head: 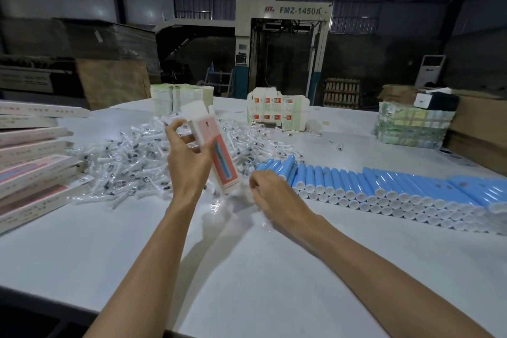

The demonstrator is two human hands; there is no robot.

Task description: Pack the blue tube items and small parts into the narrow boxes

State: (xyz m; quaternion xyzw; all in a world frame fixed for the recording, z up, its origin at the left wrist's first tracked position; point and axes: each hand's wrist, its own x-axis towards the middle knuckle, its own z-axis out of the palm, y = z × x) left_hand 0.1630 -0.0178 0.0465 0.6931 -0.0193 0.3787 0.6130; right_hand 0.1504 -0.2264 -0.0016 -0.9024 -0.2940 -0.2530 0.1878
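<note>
L hand (189,158) is gripping a narrow pink box (219,156) in mid-air over the white table (247,277), fingers + thumb wrapping round its mid/lower part. The box is tilting, top end leaning away from the person, and its white top flap (195,110) is standing open. A printed blue strip is showing on the box face.

R hand (270,191) is sitting low at the table, just R of the box's bottom end, fingers curling inward. Clear plastic wrap (236,204) is lying at the fingertips. The view is blurring here, so can't tell whether the hand is pinching a piece or holding nothing.

Blue tubes (384,186) are lying in a long stacked row, white caps facing the person, running from just behind R hand out to the R edge. Small parts in clear bags (131,162) are lying in a loose heap behind + L of L hand, spreading across the table centre. Closed narrow boxes (33,170) are sitting stacked at the L edge.

On the far side, flat carton blanks (277,111) are standing in stacks. In the bkgd a machine marked FMZ-1450A (284,44) is standing.
</note>
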